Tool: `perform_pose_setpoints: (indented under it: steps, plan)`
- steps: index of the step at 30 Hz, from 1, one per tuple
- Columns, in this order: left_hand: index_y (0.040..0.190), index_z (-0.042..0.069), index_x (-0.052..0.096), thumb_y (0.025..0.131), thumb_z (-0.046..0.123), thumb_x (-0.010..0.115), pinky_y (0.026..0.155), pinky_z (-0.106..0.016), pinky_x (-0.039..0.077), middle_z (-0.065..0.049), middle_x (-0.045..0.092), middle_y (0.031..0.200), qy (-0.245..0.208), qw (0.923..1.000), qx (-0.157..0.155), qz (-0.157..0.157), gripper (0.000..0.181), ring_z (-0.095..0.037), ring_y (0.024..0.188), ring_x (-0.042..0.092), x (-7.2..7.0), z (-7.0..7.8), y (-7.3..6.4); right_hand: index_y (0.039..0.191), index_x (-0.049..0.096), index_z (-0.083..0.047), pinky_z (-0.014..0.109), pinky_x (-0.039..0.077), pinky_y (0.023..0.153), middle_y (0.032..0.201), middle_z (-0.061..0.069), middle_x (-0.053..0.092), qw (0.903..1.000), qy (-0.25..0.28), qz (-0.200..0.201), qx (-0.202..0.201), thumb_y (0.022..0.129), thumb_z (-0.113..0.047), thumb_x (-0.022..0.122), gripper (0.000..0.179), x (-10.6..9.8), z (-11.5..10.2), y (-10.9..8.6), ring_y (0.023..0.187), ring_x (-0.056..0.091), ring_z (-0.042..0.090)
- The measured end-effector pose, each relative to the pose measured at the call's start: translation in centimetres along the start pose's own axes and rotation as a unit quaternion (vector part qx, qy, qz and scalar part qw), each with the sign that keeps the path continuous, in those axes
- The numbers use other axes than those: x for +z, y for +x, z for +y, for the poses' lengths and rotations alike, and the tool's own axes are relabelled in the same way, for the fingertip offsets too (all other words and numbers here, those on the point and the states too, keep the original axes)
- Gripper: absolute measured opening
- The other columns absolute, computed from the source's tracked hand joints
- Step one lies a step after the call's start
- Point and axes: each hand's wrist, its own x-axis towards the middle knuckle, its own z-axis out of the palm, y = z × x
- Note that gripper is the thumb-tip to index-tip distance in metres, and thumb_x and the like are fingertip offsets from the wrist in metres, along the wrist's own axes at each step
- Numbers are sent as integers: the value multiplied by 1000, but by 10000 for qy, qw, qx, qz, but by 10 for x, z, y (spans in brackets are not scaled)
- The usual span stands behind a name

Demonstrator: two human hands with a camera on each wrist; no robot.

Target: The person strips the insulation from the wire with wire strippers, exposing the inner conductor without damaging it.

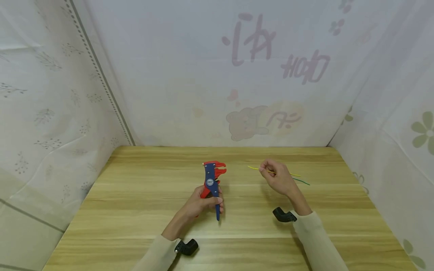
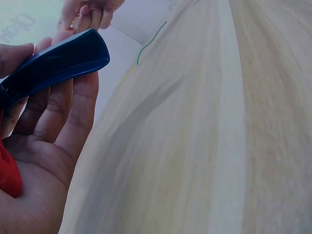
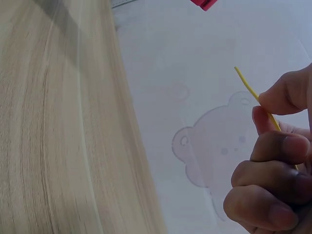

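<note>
My left hand (image 1: 203, 203) holds a wire stripper (image 1: 210, 175) with blue and red handles, the thumb across the blue handle and the fingers behind it. The tool's red jaws stand apart at the top, facing right. In the left wrist view the end of the blue handle (image 2: 63, 61) lies against the fingers. To the right, my right hand (image 1: 278, 178) pinches a thin yellow wire (image 3: 247, 87) between thumb and index finger, the other fingers curled. One end of this wire points left toward the stripper, with a gap between; its middle is partly hidden by the fingers.
A green wire (image 1: 301, 181) lies on the wooden table (image 1: 152, 169) to the right of my right hand. A yellow strand (image 2: 127, 75) shows near it. Printed cloth (image 1: 176, 75) hangs behind the table and at both sides. A black wrist camera (image 1: 284, 215) sits by the right sleeve.
</note>
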Motion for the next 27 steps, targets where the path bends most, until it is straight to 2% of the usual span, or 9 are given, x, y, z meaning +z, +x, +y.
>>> perform_pose_setpoints:
  steps: [3,11,16,23,27]
  plan:
    - [118,0,52,97,2,66,81,-39,65,-13,69,92,-9,10000,24,2,26,-21,78,74,2,0,2,98,64,-4,20,32,49,65,-6,50,10000,6,-6,28,102,-11,60,9,0,-3,0,48,29,-1]
    - [121,-10,48,97,1,64,77,-39,65,-9,69,88,40,9999,126,39,31,-20,76,74,7,1,8,100,64,-4,19,31,47,73,2,62,10000,5,-12,6,103,-12,60,10,2,-5,3,50,28,-2]
    - [119,-5,51,97,1,65,78,-38,65,-8,69,89,7,9999,138,33,27,-20,76,74,9,0,8,100,65,-4,18,28,46,65,-2,56,10000,71,44,-5,101,-9,61,7,5,-8,3,46,24,-4]
    - [117,2,53,96,3,66,77,-37,65,-7,70,89,62,9998,186,-39,25,-19,76,75,11,1,9,95,64,-11,19,28,46,59,-8,43,9998,98,16,-150,102,-15,62,8,4,-11,4,47,25,-2]
    - [117,2,53,97,2,65,77,-37,65,-7,71,89,124,9996,236,-35,23,-19,76,75,10,3,9,96,65,-10,18,26,45,57,-10,36,9996,73,52,-267,102,-13,62,7,5,-12,5,46,23,-3]
